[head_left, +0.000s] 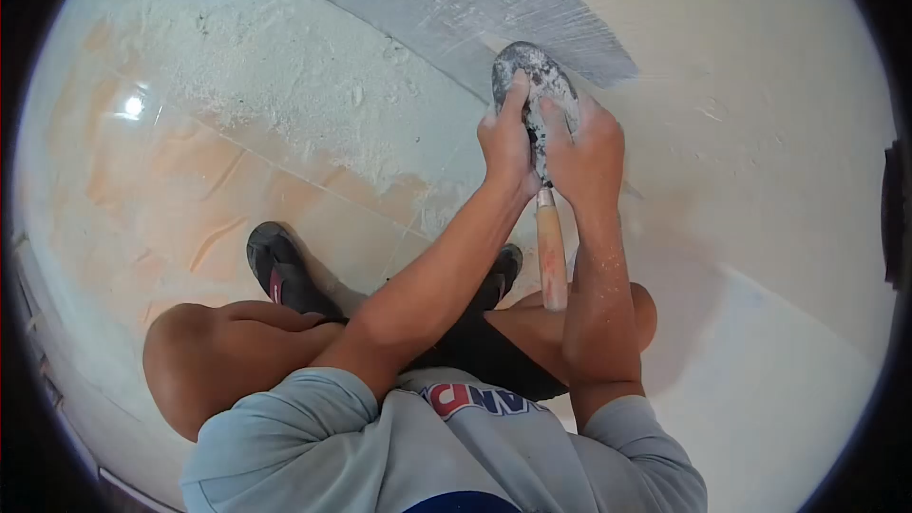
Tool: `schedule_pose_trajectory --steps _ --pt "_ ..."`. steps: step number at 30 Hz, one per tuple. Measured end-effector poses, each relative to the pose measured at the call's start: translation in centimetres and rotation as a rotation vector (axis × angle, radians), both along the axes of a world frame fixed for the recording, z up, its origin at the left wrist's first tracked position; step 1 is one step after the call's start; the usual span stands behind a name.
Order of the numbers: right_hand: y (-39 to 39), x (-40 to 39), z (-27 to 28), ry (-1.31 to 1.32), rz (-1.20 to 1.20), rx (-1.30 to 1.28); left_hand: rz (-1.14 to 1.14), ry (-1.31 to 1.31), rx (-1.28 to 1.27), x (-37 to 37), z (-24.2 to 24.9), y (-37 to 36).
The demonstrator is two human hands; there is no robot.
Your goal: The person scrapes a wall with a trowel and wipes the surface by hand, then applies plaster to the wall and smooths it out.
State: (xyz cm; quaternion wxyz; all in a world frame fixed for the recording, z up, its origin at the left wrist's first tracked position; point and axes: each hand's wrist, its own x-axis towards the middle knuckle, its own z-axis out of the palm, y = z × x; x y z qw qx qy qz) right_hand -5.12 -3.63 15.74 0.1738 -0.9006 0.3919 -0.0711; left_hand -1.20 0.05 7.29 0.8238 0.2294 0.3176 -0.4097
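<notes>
Both hands grip the dark, rounded blade of a trowel, which is smeared with white powder. Its worn wooden handle points back toward my body and is in neither palm. My left hand wraps the blade's left side, the thumb lying along its face. On the opposite side, my right hand is closed around the blade, with its thumb also on top. White dust coats the fingers. Just beyond the blade's tip is a grey, streaked patch on a pale wall surface. The fingers under the blade are hidden.
White powder and crumbs cover the tiled floor on the left. A pale, smooth wall rises on the right. Two dark shoes, the left shoe more exposed, stand below my bent knees. A dark object shows at the right edge.
</notes>
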Motion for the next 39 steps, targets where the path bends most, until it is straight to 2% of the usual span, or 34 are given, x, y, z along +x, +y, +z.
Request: schedule_pose_trajectory --steps 2,3,4,6,8,10,11,12,14,17,20,22,26,27,29,30,31,32,35,37,39 --pt "-0.4 0.7 -1.2 0.043 0.033 -0.051 -0.036 0.03 0.0 0.2 -0.2 0.5" --pt "-0.4 1.0 -1.6 0.085 0.067 -0.102 0.017 0.037 -0.129 0.8 -1.0 0.5" --pt "-0.3 1.1 -1.5 0.135 0.061 -0.108 0.007 0.04 -0.134 0.2 -1.1 0.2" --pt "0.1 0.8 -0.1 0.11 0.026 -0.083 -0.015 0.04 -0.037 0.3 -0.8 0.1" --pt "0.5 0.3 0.7 -0.019 0.002 0.018 0.021 0.024 -0.104 0.0 -0.1 0.3" --pt "0.2 0.7 -0.7 0.008 0.015 -0.015 0.015 -0.017 -0.068 -0.2 -0.9 0.1" --pt "0.0 1.0 -1.6 0.038 0.026 -0.05 0.024 -0.051 -0.06 0.1 -2.9 -0.1" --pt "-0.2 1.5 -2.4 0.09 0.083 -0.123 0.022 -0.02 -0.125 0.5 -3.8 -0.1" --pt "0.0 1.3 -1.8 0.062 0.052 -0.098 0.03 0.027 -0.197 0.3 -4.6 -0.5" --pt "0.5 1.0 -0.7 0.057 0.004 -0.034 0.036 0.001 -0.097 0.3 -0.4 0.3" --pt "0.3 1.4 -1.2 0.074 0.026 -0.077 -0.015 -0.02 -0.086 0.7 -2.6 0.3" --pt "0.1 0.8 -1.3 0.057 0.025 -0.092 0.02 -0.002 -0.173 0.6 -2.8 -0.1" --pt "0.0 0.4 -0.4 -0.018 0.017 0.01 0.036 0.001 -0.034 0.0 -1.3 0.0" --pt "-0.1 0.5 -0.5 0.018 -0.014 0.049 0.026 -0.003 -0.015 0.0 -1.7 -0.1" --pt "-0.3 1.9 -2.5 0.049 0.047 -0.031 0.001 -0.011 0.052 0.9 -3.2 -0.1" --pt "-0.1 2.4 -3.5 0.053 0.087 -0.133 -0.017 0.017 -0.045 1.4 -5.2 0.0" --pt "-0.2 2.2 -3.2 0.055 0.088 -0.135 -0.029 0.041 -0.141 1.8 -6.2 0.0" --pt "-0.2 2.4 -2.9 0.092 0.065 -0.105 -0.023 0.065 -0.13 1.4 -6.7 -0.4" --pt "0.7 1.9 -1.6 0.072 0.037 -0.108 -0.033 0.049 0.009 0.7 -2.2 0.4" --pt "0.6 1.9 -1.4 0.089 0.019 -0.034 -0.053 0.021 -0.031 0.8 -2.6 0.8" --pt "0.4 1.7 -2.6 0.061 0.042 -0.081 -0.004 0.021 -0.07 1.4 -3.4 0.7"
